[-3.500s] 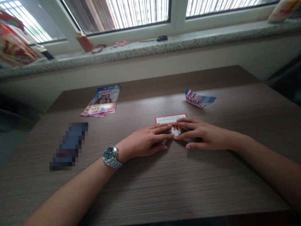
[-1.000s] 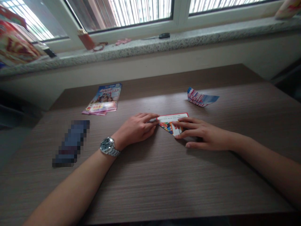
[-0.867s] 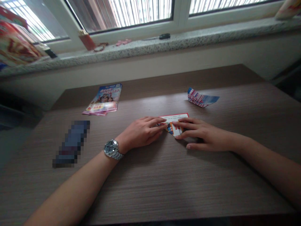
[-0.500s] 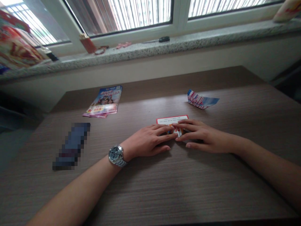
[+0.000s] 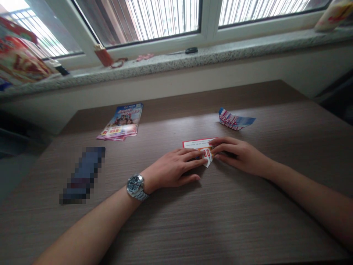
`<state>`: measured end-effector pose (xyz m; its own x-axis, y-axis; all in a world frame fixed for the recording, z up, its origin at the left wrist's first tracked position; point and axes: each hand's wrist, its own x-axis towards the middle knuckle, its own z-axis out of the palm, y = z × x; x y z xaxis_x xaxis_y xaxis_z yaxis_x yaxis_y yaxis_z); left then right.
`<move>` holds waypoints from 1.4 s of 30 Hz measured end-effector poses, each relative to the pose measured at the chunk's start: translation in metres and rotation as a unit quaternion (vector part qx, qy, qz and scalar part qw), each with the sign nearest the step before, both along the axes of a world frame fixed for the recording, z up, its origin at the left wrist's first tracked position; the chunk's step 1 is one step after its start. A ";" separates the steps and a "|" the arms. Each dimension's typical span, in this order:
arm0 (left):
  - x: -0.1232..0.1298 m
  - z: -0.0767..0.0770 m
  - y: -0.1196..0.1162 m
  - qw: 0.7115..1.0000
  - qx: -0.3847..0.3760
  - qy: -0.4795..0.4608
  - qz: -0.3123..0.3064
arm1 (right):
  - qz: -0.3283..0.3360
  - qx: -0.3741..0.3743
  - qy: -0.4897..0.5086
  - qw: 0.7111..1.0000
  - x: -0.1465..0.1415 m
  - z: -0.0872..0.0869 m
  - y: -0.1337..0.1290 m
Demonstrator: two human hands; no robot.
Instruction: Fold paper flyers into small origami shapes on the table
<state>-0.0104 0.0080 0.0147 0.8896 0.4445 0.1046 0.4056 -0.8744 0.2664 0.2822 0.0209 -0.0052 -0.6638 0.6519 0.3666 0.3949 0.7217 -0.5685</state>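
Observation:
A small folded paper leaflet (image 5: pixel 206 160), white and orange with a red-edged white upper strip, lies on the table under my fingers. It comes to a point toward me. My left hand (image 5: pixel 176 165) rests flat over its left part, fingers stretched out and thumb apart, with a metal watch (image 5: pixel 135 186) on the wrist. At the leaflet's right side is my right hand (image 5: pixel 237 154), its fingers spread and slightly bent, tips touching the paper. My hands cover parts of the leaflet's left and right sides.
A folded blue and pink paper piece (image 5: pixel 236 121) stands beyond my right hand. Several flyers (image 5: pixel 122 121) lie stacked at the back left, and a pixelated dark object (image 5: pixel 84 175) is nearer me. A screwdriver (image 5: pixel 191 50) is on the stone windowsill (image 5: pixel 220 55).
My right hand has drawn back slightly to the right, its thumb now up near the paper. More of the leaflet's pointed fold shows. My left hand stays on the paper.

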 end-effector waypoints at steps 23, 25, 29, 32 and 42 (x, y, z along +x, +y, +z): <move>0.004 0.004 -0.007 1.000 0.002 0.001 0.003 | -0.071 0.059 -0.075 0.993 -0.016 -0.001 -0.006; 0.004 0.004 -0.007 1.000 0.001 -0.003 0.006 | -0.094 0.060 -0.082 0.990 -0.012 -0.002 -0.002; 0.003 0.003 -0.007 1.000 0.001 0.003 0.006 | -0.145 0.050 -0.086 0.984 -0.001 -0.003 0.009; 0.003 0.002 -0.007 1.000 0.003 0.005 0.006 | -0.183 0.042 -0.076 0.979 0.006 -0.003 0.015; 0.003 0.002 -0.007 1.000 0.005 0.004 0.006 | -0.218 0.030 -0.070 0.973 0.009 0.000 0.017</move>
<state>-0.0078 0.0006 0.0170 0.8850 0.4545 0.1014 0.4185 -0.8718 0.2547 0.2911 0.0382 -0.0057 -0.3755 0.8628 0.3385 0.7410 0.4988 -0.4495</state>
